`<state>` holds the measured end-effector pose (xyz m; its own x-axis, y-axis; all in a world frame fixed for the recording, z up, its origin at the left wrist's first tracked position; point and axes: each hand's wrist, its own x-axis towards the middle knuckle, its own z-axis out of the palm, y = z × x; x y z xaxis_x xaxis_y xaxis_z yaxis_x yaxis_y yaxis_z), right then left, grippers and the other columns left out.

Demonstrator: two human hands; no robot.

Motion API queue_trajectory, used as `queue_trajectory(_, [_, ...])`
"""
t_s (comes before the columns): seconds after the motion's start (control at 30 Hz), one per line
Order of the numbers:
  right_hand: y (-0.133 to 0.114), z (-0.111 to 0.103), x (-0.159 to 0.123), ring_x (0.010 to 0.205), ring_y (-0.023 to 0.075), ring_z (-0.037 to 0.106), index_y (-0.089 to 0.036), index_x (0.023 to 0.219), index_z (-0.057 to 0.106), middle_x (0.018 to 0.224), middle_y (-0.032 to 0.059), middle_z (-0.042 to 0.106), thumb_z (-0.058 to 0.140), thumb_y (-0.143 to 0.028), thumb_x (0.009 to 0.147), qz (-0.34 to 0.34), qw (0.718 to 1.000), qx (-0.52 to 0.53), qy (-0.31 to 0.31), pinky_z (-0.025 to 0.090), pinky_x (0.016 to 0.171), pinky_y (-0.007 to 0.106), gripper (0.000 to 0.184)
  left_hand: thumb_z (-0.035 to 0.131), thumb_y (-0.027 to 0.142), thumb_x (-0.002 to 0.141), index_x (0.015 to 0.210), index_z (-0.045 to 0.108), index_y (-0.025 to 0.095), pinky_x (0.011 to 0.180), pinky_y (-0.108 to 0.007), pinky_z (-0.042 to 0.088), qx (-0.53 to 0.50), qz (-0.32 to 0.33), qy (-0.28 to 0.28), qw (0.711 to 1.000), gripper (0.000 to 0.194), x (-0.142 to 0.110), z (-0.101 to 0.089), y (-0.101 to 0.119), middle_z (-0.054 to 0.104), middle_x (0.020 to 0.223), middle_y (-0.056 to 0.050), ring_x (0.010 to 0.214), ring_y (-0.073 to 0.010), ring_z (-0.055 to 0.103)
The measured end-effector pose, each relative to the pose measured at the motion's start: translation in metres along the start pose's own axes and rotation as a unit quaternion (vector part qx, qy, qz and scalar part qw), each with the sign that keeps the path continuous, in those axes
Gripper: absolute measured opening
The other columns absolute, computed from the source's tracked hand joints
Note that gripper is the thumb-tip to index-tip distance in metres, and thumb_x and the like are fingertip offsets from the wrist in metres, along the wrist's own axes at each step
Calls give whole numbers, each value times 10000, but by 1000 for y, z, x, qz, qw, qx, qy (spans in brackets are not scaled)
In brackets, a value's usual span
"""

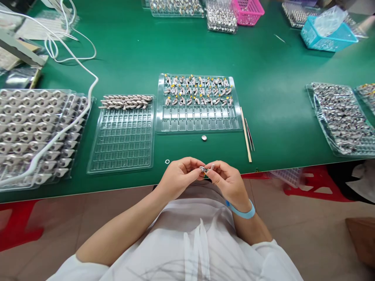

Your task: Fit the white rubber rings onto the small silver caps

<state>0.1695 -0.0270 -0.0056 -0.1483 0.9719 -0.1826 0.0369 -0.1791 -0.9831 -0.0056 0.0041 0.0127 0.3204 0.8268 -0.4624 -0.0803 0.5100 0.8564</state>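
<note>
Just in front of the table edge, my left hand [183,175] and my right hand [227,180] meet, fingertips pinched. Between them is a small silvery part [202,169], gripped by the left fingers. A small pale grey piece [212,167] sticks up from the right fingertips, which also touch the silvery part; its kind is too small to make out. On the green table beyond lie a round metal-rimmed cap [204,138] and a thin white ring [167,161]. Farther back, a clear plastic tray [199,125] carries rows of small grey parts with yellow tips.
Right of that tray lie a wooden stick [246,136] and tweezers [249,134]. Leftward are a tray with grey parts [121,166], stacked filled trays [35,132] and a white cable [67,127]. A blue basket [328,39] and a pink basket [248,13] stand behind.
</note>
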Motion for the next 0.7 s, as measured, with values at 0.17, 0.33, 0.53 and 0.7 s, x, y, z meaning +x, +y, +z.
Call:
queue_trajectory(0.17, [3, 0, 1, 586, 92, 568, -215, 923, 701, 745, -2, 648, 640, -376, 887, 21, 999, 38, 26, 495, 553, 217, 175, 741, 240, 730, 821, 702, 120, 673, -227, 588, 20, -7, 8, 1000, 156, 2, 2, 3, 716, 743, -17, 656, -116, 677])
queue_trajectory(0.33, [3, -1, 1, 574, 94, 602, -210, 906, 680, 723, -14, 641, 680, -385, 854, 35, 997, 61, 44, 528, 555, 218, 183, 766, 260, 704, 800, 713, 115, 638, -227, 584, 11, -7, 19, 1000, 182, 1, 4, 5, 715, 703, -19, 626, -115, 661])
queue_trajectory(0.53, [4, -3, 0, 594, 103, 607, -201, 886, 662, 729, -4, 656, 672, -404, 856, 37, 998, 55, 22, 542, 575, 232, 206, 771, 261, 685, 781, 716, 112, 591, -232, 561, 6, -7, 27, 1000, 185, 0, 5, 4, 703, 688, -26, 592, -115, 639])
queue_trajectory(0.7, [3, -3, -1, 613, 118, 616, -204, 879, 652, 731, 1, 657, 667, -395, 853, 37, 999, 30, 7, 540, 590, 253, 192, 750, 245, 693, 752, 710, 118, 545, -216, 526, 30, 9, 39, 999, 146, -1, 4, 3, 681, 662, -23, 576, -109, 612])
